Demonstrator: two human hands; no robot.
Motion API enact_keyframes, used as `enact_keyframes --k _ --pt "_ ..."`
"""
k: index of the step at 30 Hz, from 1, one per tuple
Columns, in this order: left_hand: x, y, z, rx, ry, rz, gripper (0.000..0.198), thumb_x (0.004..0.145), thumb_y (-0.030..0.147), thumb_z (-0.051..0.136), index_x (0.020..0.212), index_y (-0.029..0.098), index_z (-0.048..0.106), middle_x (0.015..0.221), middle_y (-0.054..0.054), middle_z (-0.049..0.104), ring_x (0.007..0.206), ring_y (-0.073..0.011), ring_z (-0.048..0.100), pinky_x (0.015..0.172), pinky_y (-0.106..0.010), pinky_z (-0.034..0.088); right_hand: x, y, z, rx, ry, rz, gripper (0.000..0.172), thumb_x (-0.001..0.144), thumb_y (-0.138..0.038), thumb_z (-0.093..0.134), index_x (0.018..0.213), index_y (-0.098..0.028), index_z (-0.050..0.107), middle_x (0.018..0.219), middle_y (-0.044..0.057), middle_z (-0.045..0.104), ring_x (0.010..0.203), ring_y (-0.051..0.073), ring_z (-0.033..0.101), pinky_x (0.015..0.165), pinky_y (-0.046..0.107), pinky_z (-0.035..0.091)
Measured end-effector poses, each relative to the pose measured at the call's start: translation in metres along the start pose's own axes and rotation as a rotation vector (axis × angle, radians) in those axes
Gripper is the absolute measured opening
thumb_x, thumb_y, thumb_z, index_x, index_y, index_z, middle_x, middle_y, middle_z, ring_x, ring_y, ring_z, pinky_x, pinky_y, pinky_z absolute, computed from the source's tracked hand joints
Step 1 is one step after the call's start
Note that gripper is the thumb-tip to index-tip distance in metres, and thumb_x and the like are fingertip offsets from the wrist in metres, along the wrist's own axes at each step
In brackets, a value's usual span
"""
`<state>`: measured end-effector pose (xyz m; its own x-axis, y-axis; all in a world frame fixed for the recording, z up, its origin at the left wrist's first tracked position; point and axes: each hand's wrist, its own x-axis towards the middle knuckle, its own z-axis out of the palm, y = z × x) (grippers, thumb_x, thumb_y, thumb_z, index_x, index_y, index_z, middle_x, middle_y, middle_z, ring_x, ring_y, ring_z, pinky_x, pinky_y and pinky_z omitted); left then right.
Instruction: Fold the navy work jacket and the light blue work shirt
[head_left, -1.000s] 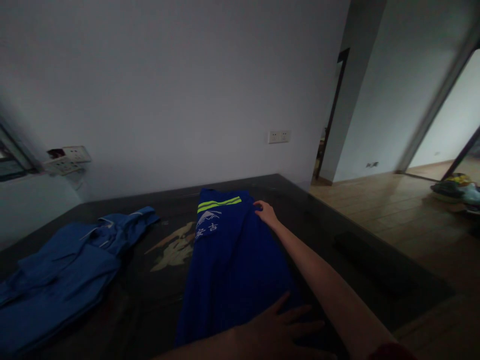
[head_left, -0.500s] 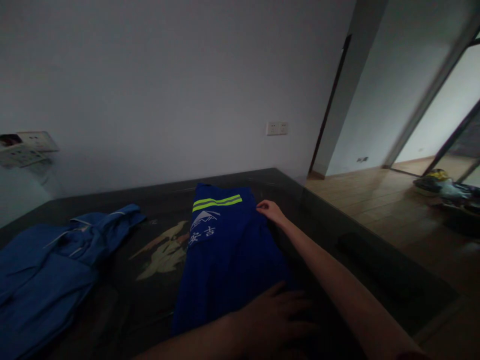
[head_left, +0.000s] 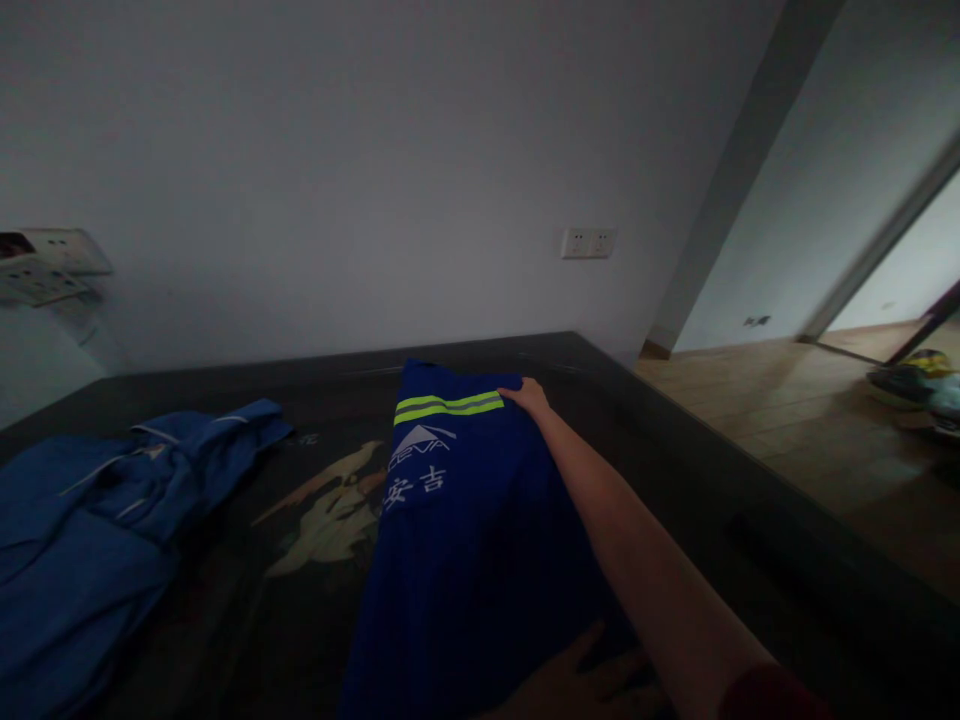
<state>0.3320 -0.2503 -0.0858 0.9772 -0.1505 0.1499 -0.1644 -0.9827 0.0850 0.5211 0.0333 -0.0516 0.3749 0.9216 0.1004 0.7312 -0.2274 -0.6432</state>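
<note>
A dark blue garment [head_left: 465, 540] with yellow-green stripes and a white logo lies folded lengthwise on a dark table [head_left: 675, 470]. My right hand [head_left: 528, 397] reaches far forward, its fingers closed on the garment's far right corner beside the stripes. My left hand [head_left: 577, 680] lies flat on the near end of the garment at the bottom edge, its fingers spread, partly under my right forearm.
A pile of lighter blue clothing [head_left: 97, 530] lies on the table's left side. A pale printed figure [head_left: 330, 510] shows in the table top. A wall with a socket plate [head_left: 587, 242] stands behind. Wooden floor [head_left: 817, 400] and a doorway lie to the right.
My right hand has moved further away, up to the garment's far corner by the stripes. My left hand has slipped down toward the bottom edge. The view has shifted a little.
</note>
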Motion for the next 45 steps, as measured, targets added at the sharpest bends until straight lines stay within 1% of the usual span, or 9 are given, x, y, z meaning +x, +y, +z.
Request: enact_keyframes --k 7,13,19,23,30,34,38,41,45 --pt "-0.001 0.005 0.001 0.076 0.05 -0.015 0.046 0.101 0.029 0.016 0.14 0.015 0.036 0.152 0.003 0.026 0.14 -0.015 0.026 0.104 -0.041 0.045 0.012 -0.013 -0.011 -0.06 0.091 0.019 0.027 0.078 -0.033 0.066 0.098 -0.014 0.066 0.104 0.011 0.068 0.1 0.023 0.063 0.083 0.028 0.047" --pt "-0.005 0.009 0.002 0.075 0.068 -0.01 0.043 0.101 0.025 0.021 0.141 0.013 0.032 0.151 0.001 0.029 0.139 -0.0109 0.026 0.108 -0.036 0.04 0.02 -0.019 -0.031 -0.112 0.125 0.001 0.026 0.087 -0.032 0.056 0.106 -0.016 0.065 0.11 0.01 0.067 0.105 0.02 0.062 0.087 0.026 0.046" --pt "-0.002 0.006 0.005 0.097 0.091 0.032 0.041 0.1 0.029 0.026 0.136 0.019 0.042 0.148 0.003 0.036 0.139 -0.0114 0.026 0.108 -0.035 0.04 -0.01 0.0 -0.01 -0.211 0.104 0.117 0.025 0.086 -0.029 0.058 0.105 -0.013 0.063 0.106 0.017 0.067 0.1 0.027 0.064 0.082 0.035 0.049" --pt "0.001 0.006 0.006 0.133 0.096 0.062 0.037 0.1 0.029 0.028 0.127 0.022 0.053 0.142 0.005 0.046 0.139 -0.0127 0.027 0.109 -0.036 0.039 -0.027 0.001 0.004 -0.264 0.153 0.079 0.028 0.09 -0.024 0.052 0.117 -0.015 0.055 0.115 0.017 0.061 0.108 0.027 0.059 0.086 0.04 0.046" --pt "-0.006 0.012 -0.009 0.111 0.166 0.056 0.049 0.099 0.044 0.026 0.146 0.031 0.023 0.153 -0.004 0.027 0.14 -0.0193 0.026 0.106 -0.042 0.04 -0.032 -0.006 -0.024 -0.292 0.2 -0.031 0.047 0.094 -0.022 0.042 0.139 -0.014 0.032 0.135 0.021 0.044 0.124 0.03 0.042 0.093 0.045 0.042" --pt "-0.009 0.011 -0.017 0.166 0.182 0.074 0.048 0.099 0.04 0.028 0.146 0.031 0.022 0.151 -0.008 0.032 0.138 -0.0205 0.032 0.104 -0.04 0.04 -0.053 -0.011 -0.037 -0.304 0.125 -0.18 0.041 0.096 -0.031 0.037 0.135 -0.018 0.042 0.139 0.015 0.043 0.127 0.027 0.039 0.099 0.041 0.039" --pt "-0.006 0.009 -0.021 0.193 0.195 0.107 0.049 0.099 0.037 0.031 0.147 0.029 0.022 0.147 -0.009 0.039 0.135 -0.0213 0.037 0.101 -0.04 0.044 -0.09 -0.004 -0.028 -0.33 -0.037 -0.293 0.047 0.093 -0.048 0.041 0.131 -0.021 0.051 0.138 0.012 0.048 0.128 0.026 0.041 0.101 0.041 0.039" --pt "-0.004 0.009 -0.022 0.208 0.179 0.123 0.049 0.099 0.038 0.032 0.146 0.028 0.024 0.143 -0.01 0.043 0.131 -0.022 0.042 0.098 -0.04 0.046 -0.108 0.01 -0.018 -0.343 -0.132 -0.309 0.063 0.091 -0.06 0.036 0.138 -0.02 0.043 0.146 0.014 0.039 0.135 0.03 0.032 0.104 0.051 0.033" --pt "-0.004 0.011 -0.013 0.242 0.202 0.124 0.048 0.099 0.038 0.034 0.145 0.03 0.025 0.143 -0.009 0.044 0.132 -0.0215 0.041 0.099 -0.04 0.046 -0.11 0.021 -0.01 -0.356 -0.174 -0.34 0.07 0.092 -0.063 0.024 0.146 -0.02 0.03 0.153 0.014 0.026 0.141 0.029 0.018 0.111 0.058 0.011"
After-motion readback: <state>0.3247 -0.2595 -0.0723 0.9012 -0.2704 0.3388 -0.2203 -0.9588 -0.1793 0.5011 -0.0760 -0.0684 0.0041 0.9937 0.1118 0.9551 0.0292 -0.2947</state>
